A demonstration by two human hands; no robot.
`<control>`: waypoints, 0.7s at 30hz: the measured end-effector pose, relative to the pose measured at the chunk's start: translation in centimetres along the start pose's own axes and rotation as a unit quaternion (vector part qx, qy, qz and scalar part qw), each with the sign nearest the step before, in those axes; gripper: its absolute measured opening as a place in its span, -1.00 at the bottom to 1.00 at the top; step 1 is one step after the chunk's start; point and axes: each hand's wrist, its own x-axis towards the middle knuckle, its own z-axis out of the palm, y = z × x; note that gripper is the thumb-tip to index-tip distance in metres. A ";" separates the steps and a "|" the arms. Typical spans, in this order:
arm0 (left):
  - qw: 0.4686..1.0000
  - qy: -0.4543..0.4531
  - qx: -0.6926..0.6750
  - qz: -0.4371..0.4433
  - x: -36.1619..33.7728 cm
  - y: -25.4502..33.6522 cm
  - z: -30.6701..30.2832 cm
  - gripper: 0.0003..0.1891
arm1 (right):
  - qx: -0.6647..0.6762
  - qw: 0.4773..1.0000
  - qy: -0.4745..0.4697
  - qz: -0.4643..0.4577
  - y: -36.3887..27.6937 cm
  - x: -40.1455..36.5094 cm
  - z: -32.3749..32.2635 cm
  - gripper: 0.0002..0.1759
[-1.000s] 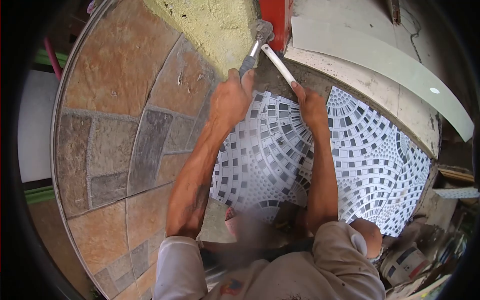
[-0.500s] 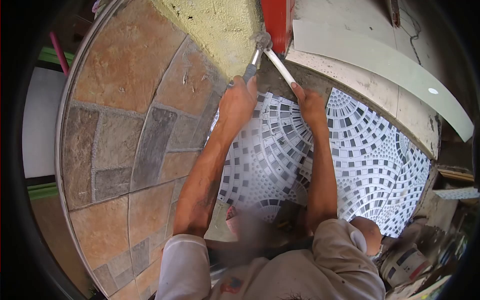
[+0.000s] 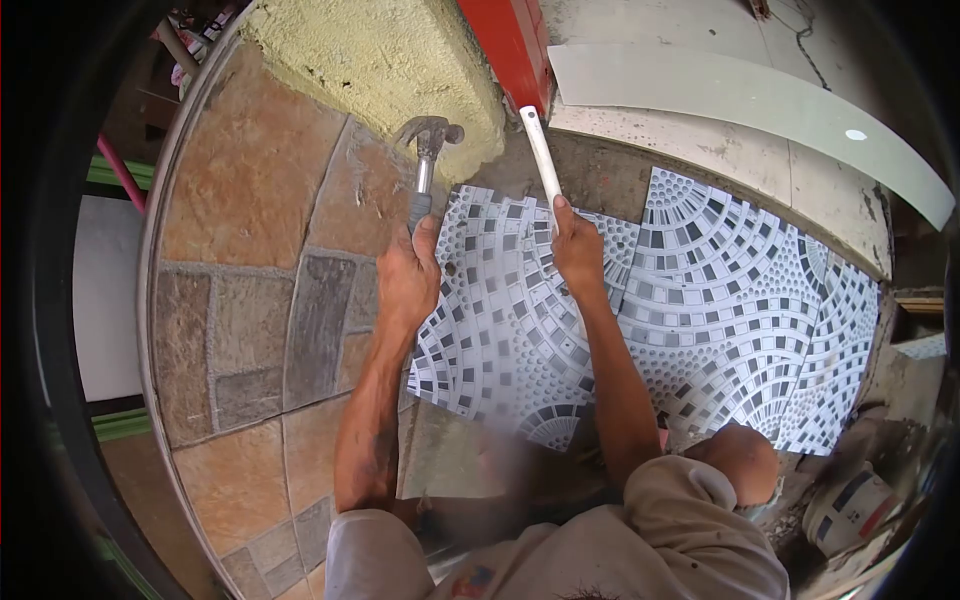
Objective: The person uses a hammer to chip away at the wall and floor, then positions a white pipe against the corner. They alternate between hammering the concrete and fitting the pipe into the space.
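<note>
My left hand [image 3: 408,275] is wrapped around the grey grip of a claw hammer [image 3: 428,150]. The hammer's metal head is in front of the rough yellow wall base [image 3: 370,70]. In my right hand [image 3: 578,245] is a long white bar [image 3: 541,155] with a small hole near its far end, which reaches close to the foot of a red post [image 3: 508,45]. Hammer head and bar are apart. Below both hands lies a mosaic-patterned floor tile [image 3: 495,300], with a matching tile [image 3: 710,270] to its right. The bar's lower end is hidden by my hand.
Stone-look tiles [image 3: 235,180] cover the raised surface on the left. A pale ledge [image 3: 690,145] with a curved white strip [image 3: 740,95] runs along the upper right. Bare grey mortar [image 3: 610,185] shows beyond the floor tiles. A white bucket [image 3: 850,510] stands at lower right.
My left hand has drawn the hammer down and left, away from the end of the white bar. My right hand with the bar has shifted left and slightly down. The camera view has shifted too.
</note>
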 end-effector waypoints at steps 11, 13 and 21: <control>0.990 0.016 -0.082 0.110 0.5 3.1 3.0 -0.56 | -0.078 0.997 0.008 -0.010 0.1 1.4 -3.3 -0.16; 0.977 0.067 -0.097 0.179 1.4 3.3 5.1 -0.63 | -0.084 0.996 -0.032 0.021 -0.8 1.2 -3.6 -0.23; 0.989 -0.018 0.020 0.148 3.4 6.1 4.7 -0.63 | -0.117 0.991 -0.057 0.000 -1.4 1.6 -4.7 -0.23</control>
